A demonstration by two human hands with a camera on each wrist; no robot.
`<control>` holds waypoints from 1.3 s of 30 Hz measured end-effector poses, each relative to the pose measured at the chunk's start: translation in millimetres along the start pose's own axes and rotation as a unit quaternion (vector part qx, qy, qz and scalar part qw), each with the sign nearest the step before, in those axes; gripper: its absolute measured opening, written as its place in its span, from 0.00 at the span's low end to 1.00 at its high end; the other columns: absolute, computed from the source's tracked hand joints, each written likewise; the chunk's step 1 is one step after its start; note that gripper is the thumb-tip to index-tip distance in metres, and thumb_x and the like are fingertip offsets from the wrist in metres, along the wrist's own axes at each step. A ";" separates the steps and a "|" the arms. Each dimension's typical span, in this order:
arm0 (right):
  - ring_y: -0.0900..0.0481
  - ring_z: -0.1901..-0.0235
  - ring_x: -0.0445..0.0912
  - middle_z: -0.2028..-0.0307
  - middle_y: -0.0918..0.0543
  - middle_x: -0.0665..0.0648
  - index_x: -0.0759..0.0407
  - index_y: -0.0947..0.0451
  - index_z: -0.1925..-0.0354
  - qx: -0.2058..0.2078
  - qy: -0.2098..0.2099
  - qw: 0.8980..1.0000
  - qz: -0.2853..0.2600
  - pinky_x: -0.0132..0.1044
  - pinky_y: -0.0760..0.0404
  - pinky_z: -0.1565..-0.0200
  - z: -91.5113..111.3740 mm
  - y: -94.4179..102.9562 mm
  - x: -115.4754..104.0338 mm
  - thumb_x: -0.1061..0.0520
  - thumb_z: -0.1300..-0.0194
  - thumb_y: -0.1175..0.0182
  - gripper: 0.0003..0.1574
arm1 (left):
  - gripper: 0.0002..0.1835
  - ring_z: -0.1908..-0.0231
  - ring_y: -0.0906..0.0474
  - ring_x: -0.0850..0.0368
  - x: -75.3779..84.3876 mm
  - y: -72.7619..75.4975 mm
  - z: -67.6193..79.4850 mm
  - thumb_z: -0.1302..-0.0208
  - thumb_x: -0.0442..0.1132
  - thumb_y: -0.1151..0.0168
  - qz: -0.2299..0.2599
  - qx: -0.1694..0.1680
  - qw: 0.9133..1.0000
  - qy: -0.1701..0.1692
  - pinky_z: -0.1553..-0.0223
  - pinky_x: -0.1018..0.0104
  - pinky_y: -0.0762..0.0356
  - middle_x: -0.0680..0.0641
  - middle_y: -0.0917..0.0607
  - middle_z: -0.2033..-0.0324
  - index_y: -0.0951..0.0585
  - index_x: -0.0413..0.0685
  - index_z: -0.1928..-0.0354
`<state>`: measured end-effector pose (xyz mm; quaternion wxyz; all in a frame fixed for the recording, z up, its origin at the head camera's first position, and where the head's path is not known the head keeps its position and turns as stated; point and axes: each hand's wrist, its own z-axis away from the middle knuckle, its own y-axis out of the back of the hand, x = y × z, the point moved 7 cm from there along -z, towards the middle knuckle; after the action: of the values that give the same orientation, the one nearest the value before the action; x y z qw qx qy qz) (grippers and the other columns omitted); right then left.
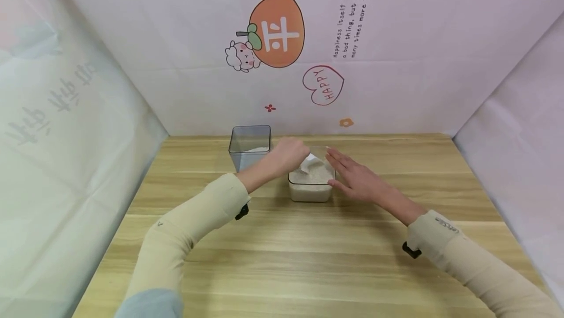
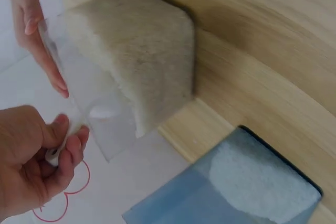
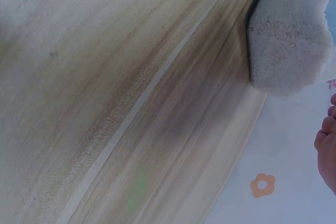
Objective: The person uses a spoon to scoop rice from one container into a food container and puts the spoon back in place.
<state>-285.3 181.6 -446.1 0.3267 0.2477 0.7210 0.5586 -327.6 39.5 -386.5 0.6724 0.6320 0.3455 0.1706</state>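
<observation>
A clear square container (image 1: pixel 310 195), partly filled with pale, rice-like grain (image 1: pixel 320 175), stands on the table. Over its opening, my left hand (image 1: pixel 288 154) grips the handle of a white scoop (image 1: pixel 310 163). In the left wrist view, the fingers and thumb curl around the scoop handle (image 2: pixel 64 144), and the scoop's bowl (image 2: pixel 104 111) shows inside the clear wall near the grain. My right hand (image 1: pixel 359 181) lies against the container's right side with its fingers extended. Only part of this hand (image 3: pixel 328 148) appears at the edge of the right wrist view.
A bluish see-through container (image 1: pixel 246 162) stands left of the clear one, with white grain (image 2: pixel 257 177) inside. Both are towards the back of the wooden table (image 1: pixel 317 259). A printed white wall (image 1: pixel 198 88) rises behind, and pale side walls flank the table.
</observation>
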 end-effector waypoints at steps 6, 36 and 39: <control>0.49 0.23 0.61 0.22 0.52 0.65 0.67 0.51 0.23 -0.004 0.004 1.000 0.004 0.57 0.35 0.30 -3.2 0.5 -3.5 0.42 0.24 0.49 0.46 | 0.04 0.65 0.17 0.54 -2.1 -4.2 -11.3 0.33 0.34 0.39 0.043 -0.070 0.996 -0.021 0.60 0.59 0.17 0.50 0.13 0.67 0.16 0.47 0.65; 0.49 0.23 0.61 0.21 0.53 0.65 0.68 0.53 0.23 -0.021 -0.012 1.000 -0.003 0.57 0.35 0.30 -3.8 -0.5 -2.8 0.43 0.24 0.49 0.46 | 0.21 0.81 0.20 0.63 -13.6 -18.0 4.5 0.26 0.37 0.46 0.289 -0.180 0.940 0.031 0.64 0.70 0.21 0.54 0.18 0.84 0.16 0.44 0.79; 0.49 0.23 0.61 0.22 0.53 0.66 0.68 0.53 0.23 -0.021 -0.014 1.000 -0.004 0.57 0.35 0.30 -2.3 -0.3 -2.3 0.43 0.24 0.49 0.46 | 0.21 0.82 0.21 0.64 -13.1 -18.7 5.6 0.27 0.37 0.46 0.294 -0.174 0.939 0.034 0.67 0.71 0.22 0.52 0.16 0.83 0.15 0.44 0.79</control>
<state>-285.5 178.3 -445.6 0.3437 0.2458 0.7056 0.5689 -336.9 24.0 -401.6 0.6794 0.5725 0.1325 0.4395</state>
